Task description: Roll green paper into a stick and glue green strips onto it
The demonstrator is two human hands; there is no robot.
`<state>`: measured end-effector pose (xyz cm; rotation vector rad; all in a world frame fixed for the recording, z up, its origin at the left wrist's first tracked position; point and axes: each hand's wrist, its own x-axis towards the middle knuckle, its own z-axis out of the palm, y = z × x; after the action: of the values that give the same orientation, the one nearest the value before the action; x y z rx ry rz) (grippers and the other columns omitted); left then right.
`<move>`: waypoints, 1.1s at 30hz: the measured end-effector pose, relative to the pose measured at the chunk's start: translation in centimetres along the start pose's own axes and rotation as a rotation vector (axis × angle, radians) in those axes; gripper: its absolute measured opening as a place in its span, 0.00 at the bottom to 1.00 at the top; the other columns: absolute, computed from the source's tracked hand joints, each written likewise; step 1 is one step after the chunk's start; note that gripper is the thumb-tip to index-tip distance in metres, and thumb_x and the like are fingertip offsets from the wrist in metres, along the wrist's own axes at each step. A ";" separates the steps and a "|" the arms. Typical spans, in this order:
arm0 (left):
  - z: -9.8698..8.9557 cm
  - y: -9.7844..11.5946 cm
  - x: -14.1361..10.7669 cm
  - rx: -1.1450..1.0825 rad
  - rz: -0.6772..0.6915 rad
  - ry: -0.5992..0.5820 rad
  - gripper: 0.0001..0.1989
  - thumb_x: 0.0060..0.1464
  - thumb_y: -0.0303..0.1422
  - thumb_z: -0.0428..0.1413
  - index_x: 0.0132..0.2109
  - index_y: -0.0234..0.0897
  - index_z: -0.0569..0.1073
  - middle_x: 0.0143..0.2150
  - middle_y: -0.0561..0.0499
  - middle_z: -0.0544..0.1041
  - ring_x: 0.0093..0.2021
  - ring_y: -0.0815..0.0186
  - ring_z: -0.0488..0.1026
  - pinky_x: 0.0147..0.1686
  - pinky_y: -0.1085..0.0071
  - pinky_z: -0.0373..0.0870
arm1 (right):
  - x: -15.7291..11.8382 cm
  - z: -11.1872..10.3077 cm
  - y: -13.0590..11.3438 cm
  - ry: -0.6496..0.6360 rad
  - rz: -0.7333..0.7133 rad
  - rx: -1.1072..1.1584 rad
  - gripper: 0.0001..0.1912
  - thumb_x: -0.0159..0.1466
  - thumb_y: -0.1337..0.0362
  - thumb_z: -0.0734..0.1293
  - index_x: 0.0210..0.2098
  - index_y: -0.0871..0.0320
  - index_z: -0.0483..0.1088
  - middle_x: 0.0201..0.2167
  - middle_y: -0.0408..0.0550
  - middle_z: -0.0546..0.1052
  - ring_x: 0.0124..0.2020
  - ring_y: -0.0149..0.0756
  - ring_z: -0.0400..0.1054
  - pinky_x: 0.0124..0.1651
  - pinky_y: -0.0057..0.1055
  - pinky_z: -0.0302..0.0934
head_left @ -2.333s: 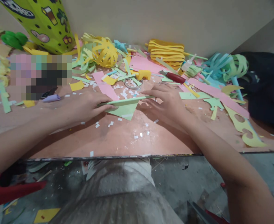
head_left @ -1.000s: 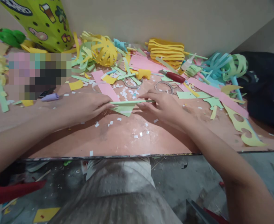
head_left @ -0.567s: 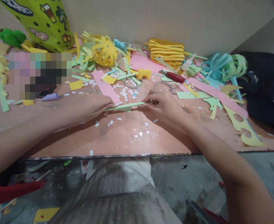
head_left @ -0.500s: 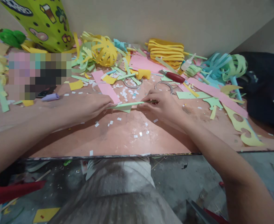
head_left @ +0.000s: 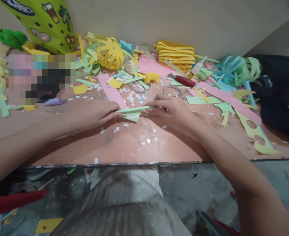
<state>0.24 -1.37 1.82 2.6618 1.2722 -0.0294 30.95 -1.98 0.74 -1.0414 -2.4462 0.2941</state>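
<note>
Between my hands, just above the table's middle, is a light green paper (head_left: 134,113) rolled into a thin tube, with a loose pointed flap hanging below it. My left hand (head_left: 105,111) pinches the roll's left end between thumb and fingers. At the other end, the fingers of my right hand (head_left: 165,106) are closed on the roll, and its tip is hidden behind them. A pink paper strip (head_left: 113,95) lies just beyond my left fingertips. Two metal rings (head_left: 173,91) rest on the table past my hands, one near my right knuckles.
A red-handled cutter (head_left: 185,81) and a small glue bottle (head_left: 196,69) lie beyond my right hand. Cut paper lanterns (head_left: 111,54) line the wall. A green patterned bag (head_left: 42,28) stands back left; dark fabric (head_left: 279,95) is at right. The table edge (head_left: 125,164) is before me.
The green paper has turned a little between my fingers, so more of its flap shows below the roll. My right fingers have shifted slightly; my left hand stays nearly in place.
</note>
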 end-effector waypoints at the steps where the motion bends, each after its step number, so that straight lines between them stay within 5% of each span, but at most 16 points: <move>1: -0.3 0.3 0.0 0.019 -0.028 -0.044 0.25 0.67 0.51 0.39 0.42 0.42 0.75 0.34 0.44 0.77 0.31 0.56 0.72 0.30 0.64 0.58 | 0.0 0.0 0.2 0.012 -0.024 -0.016 0.14 0.73 0.60 0.64 0.50 0.55 0.80 0.40 0.48 0.80 0.36 0.33 0.70 0.38 0.28 0.56; 4: -0.9 0.9 0.1 0.040 -0.075 -0.132 0.26 0.67 0.51 0.37 0.43 0.42 0.74 0.35 0.45 0.78 0.33 0.57 0.73 0.30 0.65 0.59 | 0.0 -0.2 0.4 -0.027 -0.024 -0.058 0.17 0.74 0.56 0.62 0.51 0.54 0.79 0.40 0.49 0.81 0.38 0.35 0.70 0.38 0.29 0.55; 9: -0.8 1.6 0.2 0.061 -0.041 -0.115 0.23 0.66 0.49 0.38 0.36 0.42 0.72 0.28 0.47 0.74 0.25 0.60 0.69 0.26 0.66 0.56 | 0.3 0.4 -1.3 -0.175 -0.008 -0.054 0.21 0.75 0.54 0.57 0.57 0.55 0.75 0.45 0.51 0.82 0.41 0.37 0.72 0.41 0.31 0.54; 16: -0.2 2.4 -0.1 0.120 0.073 -0.008 0.22 0.68 0.46 0.40 0.36 0.42 0.73 0.27 0.47 0.76 0.25 0.59 0.71 0.24 0.66 0.52 | 0.8 0.7 -3.7 -0.369 0.168 0.101 0.19 0.76 0.57 0.54 0.41 0.59 0.73 0.35 0.50 0.78 0.33 0.35 0.67 0.36 0.31 0.51; 22: 0.0 3.1 0.3 0.240 0.153 -0.005 0.19 0.69 0.43 0.45 0.39 0.39 0.74 0.34 0.45 0.79 0.34 0.57 0.76 0.30 0.66 0.60 | 0.7 0.4 -3.4 -0.525 0.157 0.358 0.17 0.76 0.56 0.54 0.38 0.57 0.67 0.31 0.44 0.73 0.31 0.31 0.65 0.35 0.29 0.55; 26: -0.1 3.2 0.2 0.318 0.261 0.123 0.20 0.71 0.41 0.42 0.41 0.36 0.74 0.37 0.42 0.78 0.41 0.53 0.76 0.41 0.61 0.67 | 0.6 0.5 -3.6 -0.467 0.175 0.474 0.16 0.75 0.56 0.56 0.35 0.57 0.66 0.28 0.42 0.70 0.29 0.30 0.63 0.35 0.28 0.55; 29: -0.3 4.1 -0.8 0.399 0.244 0.376 0.20 0.71 0.39 0.45 0.58 0.28 0.68 0.55 0.32 0.75 0.57 0.44 0.70 0.54 0.53 0.65 | 0.6 0.9 -3.8 -0.331 0.224 0.557 0.17 0.76 0.55 0.57 0.35 0.57 0.66 0.25 0.40 0.68 0.29 0.30 0.61 0.34 0.29 0.54; 31: -0.3 5.3 -1.5 0.491 0.245 0.551 0.20 0.69 0.39 0.48 0.59 0.28 0.66 0.58 0.31 0.73 0.57 0.41 0.69 0.51 0.50 0.65 | 0.5 1.3 -3.9 -0.233 0.232 0.598 0.18 0.75 0.53 0.58 0.33 0.56 0.65 0.24 0.39 0.65 0.28 0.29 0.59 0.34 0.29 0.53; 33: 0.0 6.5 -2.0 0.569 0.336 0.545 0.13 0.67 0.36 0.49 0.48 0.32 0.71 0.47 0.37 0.77 0.46 0.46 0.73 0.43 0.54 0.66 | 0.3 1.6 -4.2 -0.171 0.238 0.648 0.20 0.74 0.50 0.59 0.31 0.56 0.63 0.23 0.37 0.62 0.26 0.28 0.57 0.33 0.29 0.52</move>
<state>4.02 -6.85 3.08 3.5165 1.0230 0.4819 27.33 -4.66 0.99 -1.0249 -2.1106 1.2014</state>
